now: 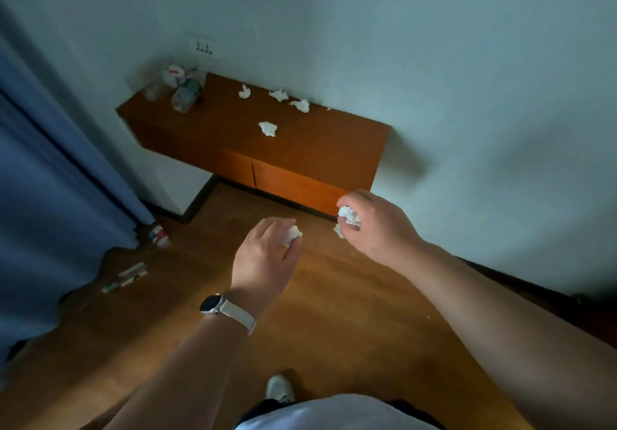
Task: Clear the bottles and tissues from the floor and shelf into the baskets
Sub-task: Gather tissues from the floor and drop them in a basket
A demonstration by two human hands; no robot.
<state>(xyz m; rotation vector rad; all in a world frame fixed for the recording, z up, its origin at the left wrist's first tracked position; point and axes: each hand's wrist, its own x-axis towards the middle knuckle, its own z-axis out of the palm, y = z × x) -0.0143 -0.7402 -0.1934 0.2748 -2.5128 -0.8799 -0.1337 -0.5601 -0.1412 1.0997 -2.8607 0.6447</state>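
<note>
My left hand [267, 256], with a watch on the wrist, grips a crumpled white tissue [291, 234] above the wooden floor. My right hand [374, 226] holds another crumpled tissue [349, 215] in front of the shelf's lower right corner. The wooden shelf [317, 149] carries several crumpled tissues, one near its middle [268, 128] and others along the wall [278, 95]. Clear plastic bottles [185, 94] lie at the shelf's far left end. Two more bottles lie on the floor at the left, one by the curtain [159, 236] and one nearer me [128, 276].
A blue curtain [50, 196] hangs along the left and bunches on the floor. White walls meet the shelf at the back, with a socket [204, 47] above it. My shoe [279, 389] stands on the wooden floor [334, 312] at the bottom. No baskets are in view.
</note>
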